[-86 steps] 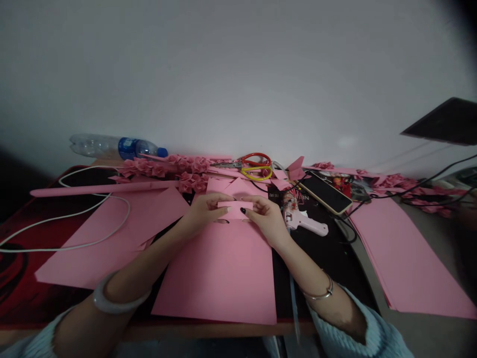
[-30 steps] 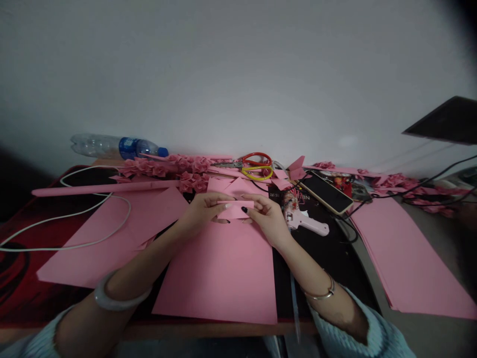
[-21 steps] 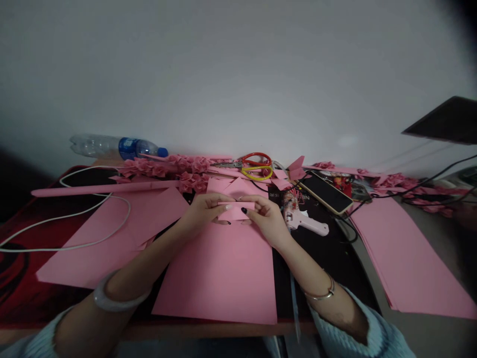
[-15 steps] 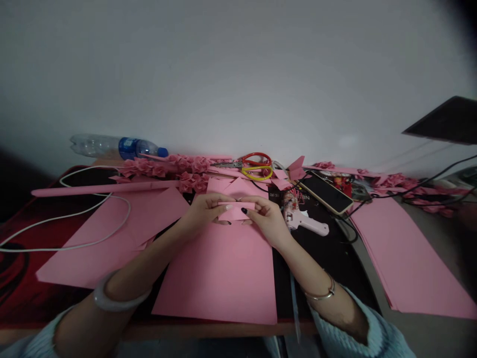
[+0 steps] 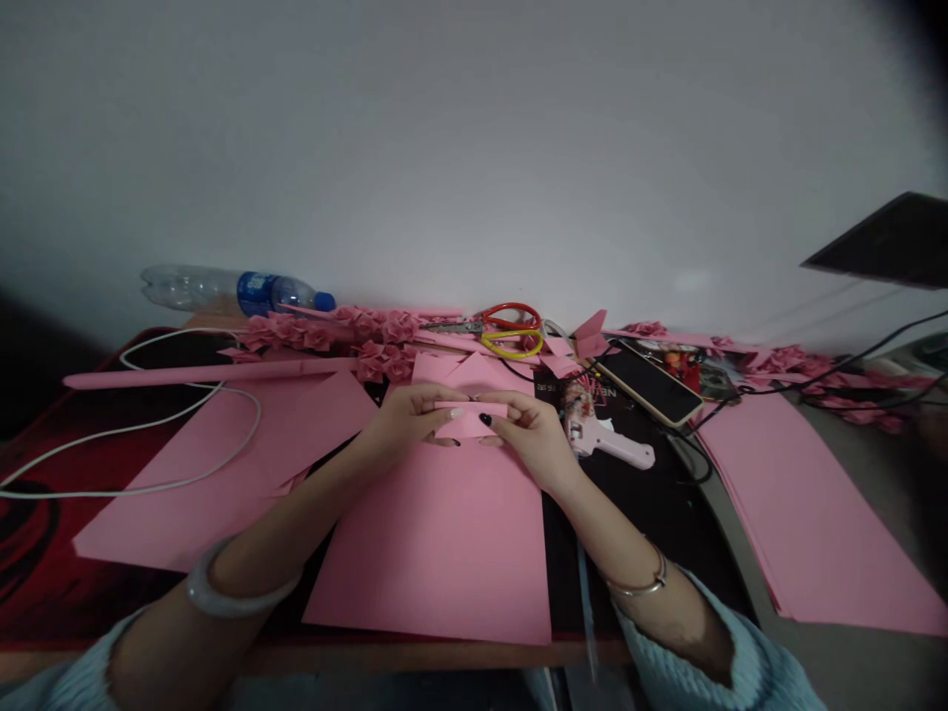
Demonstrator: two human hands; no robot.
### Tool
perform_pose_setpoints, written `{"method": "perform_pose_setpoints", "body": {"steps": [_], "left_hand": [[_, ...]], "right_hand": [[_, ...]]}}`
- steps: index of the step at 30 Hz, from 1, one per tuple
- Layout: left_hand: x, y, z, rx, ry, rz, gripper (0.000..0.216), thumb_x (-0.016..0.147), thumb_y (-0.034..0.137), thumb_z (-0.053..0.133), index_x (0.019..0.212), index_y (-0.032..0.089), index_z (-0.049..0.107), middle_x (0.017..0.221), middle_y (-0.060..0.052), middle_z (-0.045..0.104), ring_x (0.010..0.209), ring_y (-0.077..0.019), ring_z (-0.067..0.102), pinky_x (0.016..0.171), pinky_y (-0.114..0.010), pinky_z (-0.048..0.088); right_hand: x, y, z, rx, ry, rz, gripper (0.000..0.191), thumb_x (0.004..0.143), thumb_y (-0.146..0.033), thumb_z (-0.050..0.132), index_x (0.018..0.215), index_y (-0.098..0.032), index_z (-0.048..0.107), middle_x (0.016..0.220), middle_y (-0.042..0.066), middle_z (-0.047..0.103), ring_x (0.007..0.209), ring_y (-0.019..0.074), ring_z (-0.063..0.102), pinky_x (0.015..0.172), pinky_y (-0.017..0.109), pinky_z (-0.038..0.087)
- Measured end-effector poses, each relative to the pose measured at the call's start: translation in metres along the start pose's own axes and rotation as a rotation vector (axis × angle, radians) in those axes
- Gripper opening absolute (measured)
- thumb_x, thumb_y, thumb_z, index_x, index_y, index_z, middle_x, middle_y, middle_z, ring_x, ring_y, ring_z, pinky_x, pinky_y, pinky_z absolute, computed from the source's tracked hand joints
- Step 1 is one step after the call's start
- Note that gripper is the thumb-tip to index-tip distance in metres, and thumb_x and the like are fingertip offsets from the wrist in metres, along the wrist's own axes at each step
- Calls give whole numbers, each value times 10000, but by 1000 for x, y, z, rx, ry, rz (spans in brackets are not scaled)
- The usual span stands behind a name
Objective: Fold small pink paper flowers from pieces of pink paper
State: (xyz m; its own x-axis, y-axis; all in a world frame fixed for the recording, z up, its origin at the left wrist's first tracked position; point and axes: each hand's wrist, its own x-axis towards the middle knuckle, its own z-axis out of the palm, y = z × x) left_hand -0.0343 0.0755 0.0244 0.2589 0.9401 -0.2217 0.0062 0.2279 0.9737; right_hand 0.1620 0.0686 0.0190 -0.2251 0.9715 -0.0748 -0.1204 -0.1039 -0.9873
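Note:
Between my two hands is a small folded piece of pink paper (image 5: pixel 468 425), its upper edge turned over into a narrow strip. My left hand (image 5: pixel 409 415) pinches its left side, thumb on the front and fingers mostly behind. On the right side, my right hand (image 5: pixel 527 433) grips it the same way, the dark-nailed thumb pressing the fold. Beneath both hands lies a large pink paper sheet (image 5: pixel 436 553). More cut pink paper (image 5: pixel 478 369) lies just beyond my fingers.
Right of my hands lie a hot glue gun (image 5: pixel 611 444) and a phone (image 5: pixel 656 383). Behind are scissors (image 5: pixel 511 331), paper flowers (image 5: pixel 385 331) and a plastic bottle (image 5: pixel 222 288). A rolled paper stick (image 5: pixel 207 373) and white cable (image 5: pixel 96 449) are left; a paper stack (image 5: pixel 815 513) is right.

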Motion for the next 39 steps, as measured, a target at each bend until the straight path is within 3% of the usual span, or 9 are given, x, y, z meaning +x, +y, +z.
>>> {"method": "perform_pose_setpoints", "body": {"steps": [16, 22, 27, 31, 35, 39], "left_hand": [[0, 2, 1, -41, 3, -12, 275, 681, 326, 794, 911, 184, 747, 535, 95, 462, 469, -54, 415, 648, -322, 652], [-1, 4, 2, -58, -3, -17, 259, 680, 312, 792, 892, 174, 732, 510, 113, 397, 453, -44, 369, 626, -294, 642], [-1, 3, 2, -69, -9, -28, 273, 677, 294, 793, 912, 171, 729, 602, 73, 558, 506, -63, 476, 645, -307, 643], [0, 0, 1, -83, -8, -39, 304, 661, 274, 807, 934, 164, 734, 748, 12, 691, 667, -128, 625, 659, -294, 643], [3, -5, -1, -82, -39, -37, 361, 658, 286, 824, 984, 163, 727, 882, -30, 745, 854, -202, 701, 694, -316, 651], [5, -9, -2, -65, -53, -39, 411, 640, 303, 839, 1007, 160, 722, 896, -35, 749, 918, -234, 714, 702, -331, 658]], "right_hand": [[0, -1, 0, 67, -11, 46, 301, 712, -302, 800, 1005, -237, 796, 1006, 39, 767, 783, 179, 702, 728, 370, 653], [-1, -2, 0, 106, -21, 62, 301, 710, -293, 803, 1004, -228, 801, 970, 39, 776, 751, 161, 700, 714, 344, 651], [-1, -1, 0, 89, -7, 68, 312, 688, -273, 811, 997, -227, 798, 948, 34, 773, 737, 165, 699, 719, 364, 653], [0, -1, 0, 88, 0, 69, 305, 678, -243, 806, 983, -233, 798, 900, 17, 765, 711, 157, 692, 709, 364, 654], [0, -1, 0, 80, 10, 71, 300, 681, -253, 806, 979, -219, 797, 869, 18, 758, 706, 157, 684, 693, 357, 651], [1, 1, -1, 55, 14, 55, 291, 684, -247, 803, 972, -210, 796, 793, 5, 737, 648, 141, 653, 669, 348, 648]]}}
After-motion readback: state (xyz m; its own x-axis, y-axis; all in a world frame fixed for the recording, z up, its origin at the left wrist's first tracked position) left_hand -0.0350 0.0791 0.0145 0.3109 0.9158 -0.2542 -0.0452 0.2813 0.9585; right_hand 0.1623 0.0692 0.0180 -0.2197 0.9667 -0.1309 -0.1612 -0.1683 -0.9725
